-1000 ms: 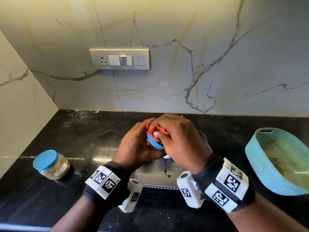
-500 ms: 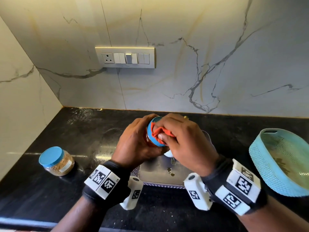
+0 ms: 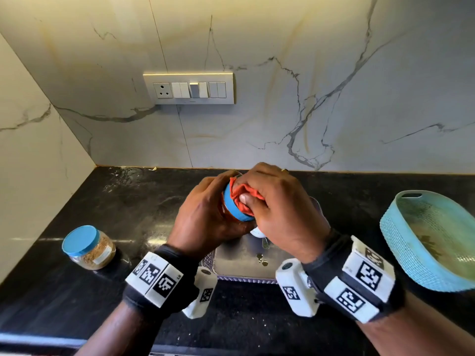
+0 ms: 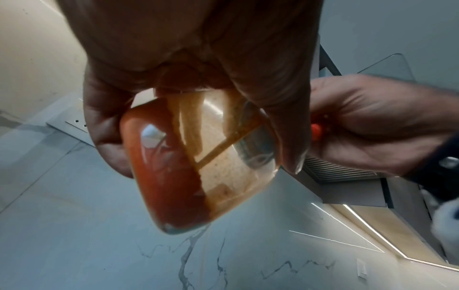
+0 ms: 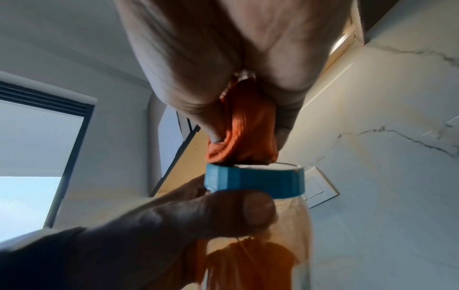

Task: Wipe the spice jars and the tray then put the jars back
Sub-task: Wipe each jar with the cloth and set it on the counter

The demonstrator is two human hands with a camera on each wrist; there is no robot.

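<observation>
Left hand (image 3: 205, 217) wraps the clear plastic spice jar with red-orange powder (image 4: 188, 168), thumb just under its blue screw lid (image 5: 254, 181). Jar is held off the counter, above the silver metal tray (image 3: 241, 263), long axis tilted, lid facing the right hand (image 3: 280, 214). Right fingers bunch a crumpled orange cloth (image 5: 244, 133) and press it down on the lid top. Judgement: lid wipe under way; wiping strokes must run across the lid face, square to the jar's axis.

Head view: from above, facing forward-down at table (image 3: 77, 201) and wall. Wrist views: very close, looking upward; all sharing the held jar (image 4: 198, 166).
</observation>
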